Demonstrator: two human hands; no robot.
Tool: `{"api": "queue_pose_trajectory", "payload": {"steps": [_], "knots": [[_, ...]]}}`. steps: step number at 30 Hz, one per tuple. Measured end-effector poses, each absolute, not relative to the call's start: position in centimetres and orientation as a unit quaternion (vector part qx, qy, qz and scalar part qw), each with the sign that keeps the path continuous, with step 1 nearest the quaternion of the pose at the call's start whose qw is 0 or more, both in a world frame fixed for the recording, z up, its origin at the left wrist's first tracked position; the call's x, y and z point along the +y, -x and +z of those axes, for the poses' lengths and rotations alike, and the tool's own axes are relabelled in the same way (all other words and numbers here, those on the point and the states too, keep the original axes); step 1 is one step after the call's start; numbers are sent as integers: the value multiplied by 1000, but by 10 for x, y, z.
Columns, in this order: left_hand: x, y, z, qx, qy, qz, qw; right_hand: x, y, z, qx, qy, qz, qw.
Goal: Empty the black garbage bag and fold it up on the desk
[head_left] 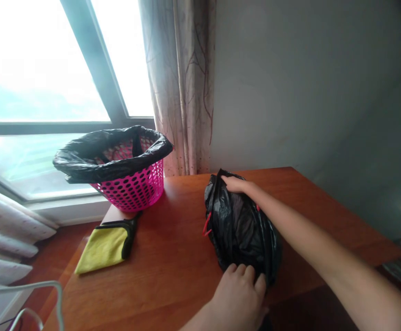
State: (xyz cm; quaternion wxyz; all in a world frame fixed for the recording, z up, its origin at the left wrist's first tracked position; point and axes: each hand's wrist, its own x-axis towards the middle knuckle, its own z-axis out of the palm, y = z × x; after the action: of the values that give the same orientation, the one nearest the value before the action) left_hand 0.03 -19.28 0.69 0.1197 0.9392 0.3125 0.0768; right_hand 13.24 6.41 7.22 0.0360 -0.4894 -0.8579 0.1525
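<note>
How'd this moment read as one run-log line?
left hand: gripping black bag, near edge; right hand: at far edge; pink basket: black plastic over rim; yellow cloth: on table

The head camera looks forward and down across the table [172,262] (left hand [238,294] nearest the lens), toward the wall [290,82].

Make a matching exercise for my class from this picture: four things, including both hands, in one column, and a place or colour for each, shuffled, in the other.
Column one
1. Basket
2. Right hand
3. Cloth
4. Left hand

Column two
A. Yellow, with a dark border
B. At the near end of the black bag on the table
C. Pink, with holes
D. At the far end of that bag

Pairs: 1-C, 2-D, 3-A, 4-B
</note>
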Motion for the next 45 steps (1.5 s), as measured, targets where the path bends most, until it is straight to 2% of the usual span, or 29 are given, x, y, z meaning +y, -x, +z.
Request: {"api": "queue_pose_trajectory", "payload": {"steps": [4, 6, 8, 12, 19, 23, 26, 32, 41, 43, 45], "knots": [[-183, 9, 49, 342, -915, 118, 178, 27, -151, 89, -845, 511, 131, 82], [-172, 13, 65, 353, -905, 156, 179, -3, -161, 90, -848, 498, 110, 146], [-156, 17, 72, 365, -896, 200, 153, -33, -175, 85, -858, 475, 95, 169], [-125, 28, 57, 417, -873, 238, 84, -77, -220, 63, -862, 490, 75, 105], [-116, 41, 26, 443, -861, 234, 80, -89, -285, 62, -826, 556, 98, 2], [-118, 37, 28, 439, -865, 231, 77, -86, -259, 82, -872, 484, 73, 11], [-117, 35, 28, 433, -869, 227, 76, -76, -223, 85, -896, 440, 62, -21], [-114, 35, 20, 412, -875, 240, 90, -46, -178, 72, -906, 399, 124, -69], [-113, 44, 18, 463, -832, 283, 113, -50, -173, 81, -894, 436, 100, -16], [-112, 49, 16, 488, -814, 292, 119, -46, -181, 81, -888, 447, 106, 38], [-110, 55, 15, 506, -798, 305, 118, -42, -192, 80, -872, 452, 132, 135]]}}
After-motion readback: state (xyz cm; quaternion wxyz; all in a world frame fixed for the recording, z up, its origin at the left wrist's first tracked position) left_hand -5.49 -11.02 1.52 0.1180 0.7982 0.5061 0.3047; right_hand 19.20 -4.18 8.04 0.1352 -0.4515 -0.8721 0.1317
